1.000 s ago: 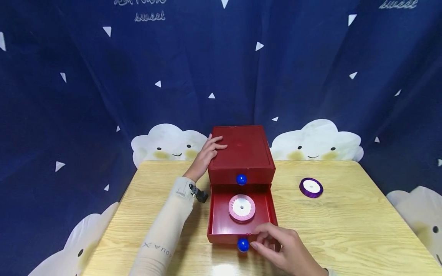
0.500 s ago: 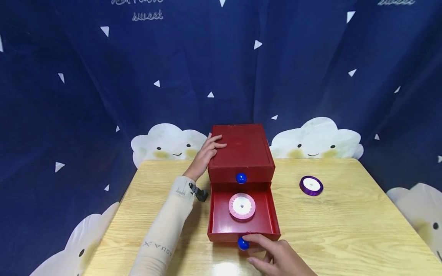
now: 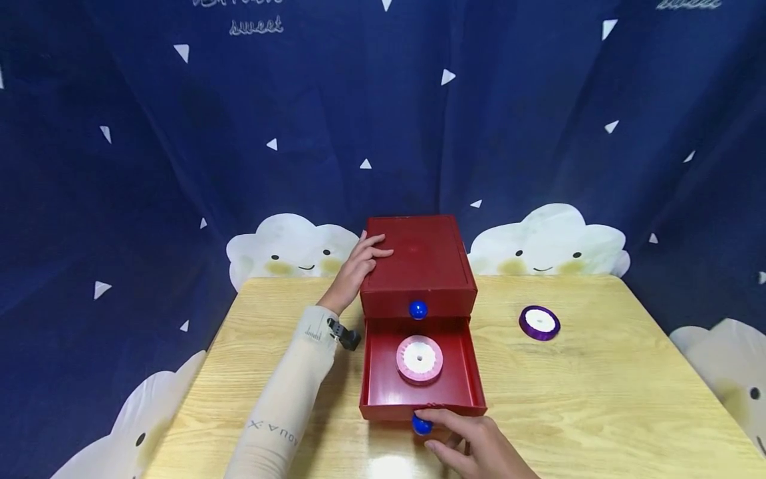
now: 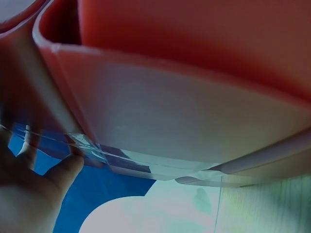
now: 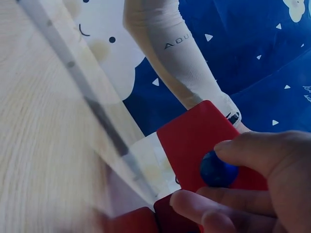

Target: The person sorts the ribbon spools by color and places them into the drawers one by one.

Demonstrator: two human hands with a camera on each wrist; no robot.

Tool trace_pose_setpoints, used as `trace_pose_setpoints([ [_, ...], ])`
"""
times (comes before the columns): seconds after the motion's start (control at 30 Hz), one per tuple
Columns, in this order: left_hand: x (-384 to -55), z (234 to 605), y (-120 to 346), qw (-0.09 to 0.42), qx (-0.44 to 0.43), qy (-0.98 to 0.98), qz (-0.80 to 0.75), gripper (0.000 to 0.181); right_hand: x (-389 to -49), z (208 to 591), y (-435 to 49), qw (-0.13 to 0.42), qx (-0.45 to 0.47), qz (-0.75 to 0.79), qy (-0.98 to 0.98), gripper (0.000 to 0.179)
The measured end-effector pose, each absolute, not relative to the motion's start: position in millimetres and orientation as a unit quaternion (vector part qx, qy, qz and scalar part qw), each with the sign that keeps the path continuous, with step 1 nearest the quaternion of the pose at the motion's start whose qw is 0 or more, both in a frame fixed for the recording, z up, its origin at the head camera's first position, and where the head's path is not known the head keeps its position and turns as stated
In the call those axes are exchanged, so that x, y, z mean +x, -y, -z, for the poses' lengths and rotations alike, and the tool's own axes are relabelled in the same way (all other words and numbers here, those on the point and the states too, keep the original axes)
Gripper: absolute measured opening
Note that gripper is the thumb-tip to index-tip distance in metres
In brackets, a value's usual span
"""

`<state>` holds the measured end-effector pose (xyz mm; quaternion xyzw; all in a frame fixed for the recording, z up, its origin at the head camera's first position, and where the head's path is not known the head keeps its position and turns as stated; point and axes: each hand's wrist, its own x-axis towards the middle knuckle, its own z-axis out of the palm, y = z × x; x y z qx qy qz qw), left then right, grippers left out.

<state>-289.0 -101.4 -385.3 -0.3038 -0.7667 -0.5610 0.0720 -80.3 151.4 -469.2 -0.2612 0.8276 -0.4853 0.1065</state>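
A red two-drawer box (image 3: pixel 415 253) stands on the table, its lower drawer (image 3: pixel 457 392) pulled out and its upper one closed. In that drawer lies a pink ribbon spool (image 3: pixel 419 359). The left hand (image 3: pixel 352 273) rests on the box's left top edge, fingers spread over the lid; its thumb and fingers also show low in the left wrist view. The right hand (image 3: pixel 473 442) is at the lower drawer's blue knob (image 3: pixel 421 426), index fingertip on the knob's top and thumb slightly apart below. In the right wrist view, its digits lie around a blue knob (image 5: pixel 217 170).
A purple ribbon spool (image 3: pixel 540 322) lies flat on the wooden table (image 3: pixel 568 399), right of the box. The upper drawer has its own blue knob (image 3: pixel 418 309). Behind the table hangs a dark blue curtain (image 3: pixel 335 120) with clouds and triangles.
The right hand has moved from beside the drawer's front onto its blue knob, the index finger reaching out and parting from the thumb. The left hand, drawer and both spools stay put.
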Motion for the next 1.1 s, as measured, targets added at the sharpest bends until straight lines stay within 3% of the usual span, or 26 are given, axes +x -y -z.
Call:
trace_pose_setpoints([
  [0.33, -289.7, 388.5, 101.5, 0.072, -0.304, 0.764, 0.565, 0.039, -75.9, 476.2, -147.5, 0.087, -0.250, 0.507, -0.820, 0.038],
  [0.57, -308.2, 406.8, 102.9, 0.089, -0.301, 0.763, 0.564, 0.040, -74.7, 480.3, -139.1, 0.074, -0.211, 0.521, -0.824, 0.035],
  [0.83, -289.6, 390.5, 97.8, 0.064, -0.305, 0.763, 0.566, 0.039, -70.7, 479.6, -134.2, 0.065, -0.139, 0.506, -0.849, 0.029],
  [1.1, -292.0, 389.2, 101.2, 0.078, -0.312, 0.760, 0.565, 0.038, -73.4, 478.7, -130.0, 0.034, -0.150, 0.502, -0.851, 0.027],
])
